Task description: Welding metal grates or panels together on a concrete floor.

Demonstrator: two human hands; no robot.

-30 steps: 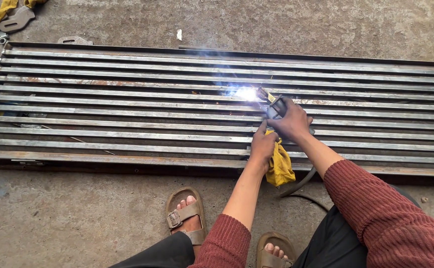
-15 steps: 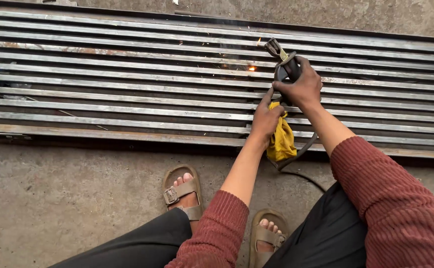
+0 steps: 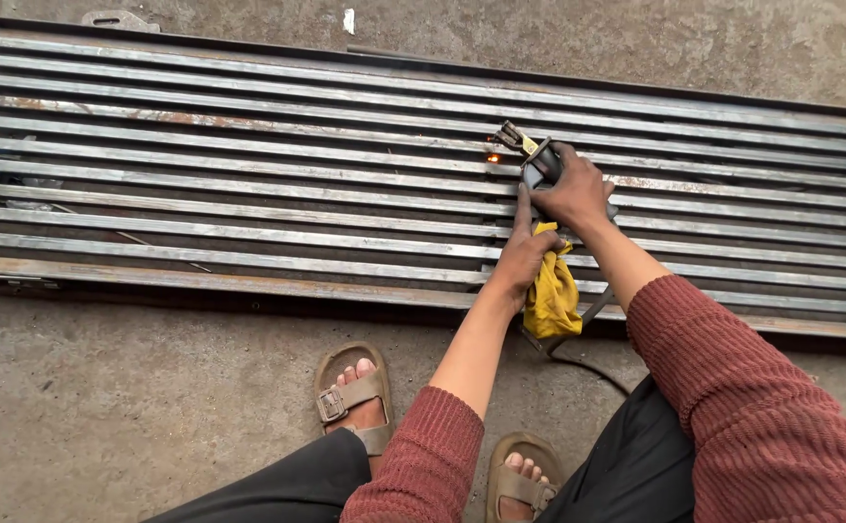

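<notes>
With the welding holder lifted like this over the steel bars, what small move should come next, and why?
Probably lower the electrode holder back toward the glowing orange spot on the steel grille. The right hand grips it, the left hand steadies it beside the yellow cloth, and no arc shows.

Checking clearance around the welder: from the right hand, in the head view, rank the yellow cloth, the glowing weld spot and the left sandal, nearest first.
From the right hand:
1. Yellow cloth, just below the hand.
2. Glowing weld spot, to its left on the steel grille.
3. Left sandal, on the concrete floor, lower left.
</notes>
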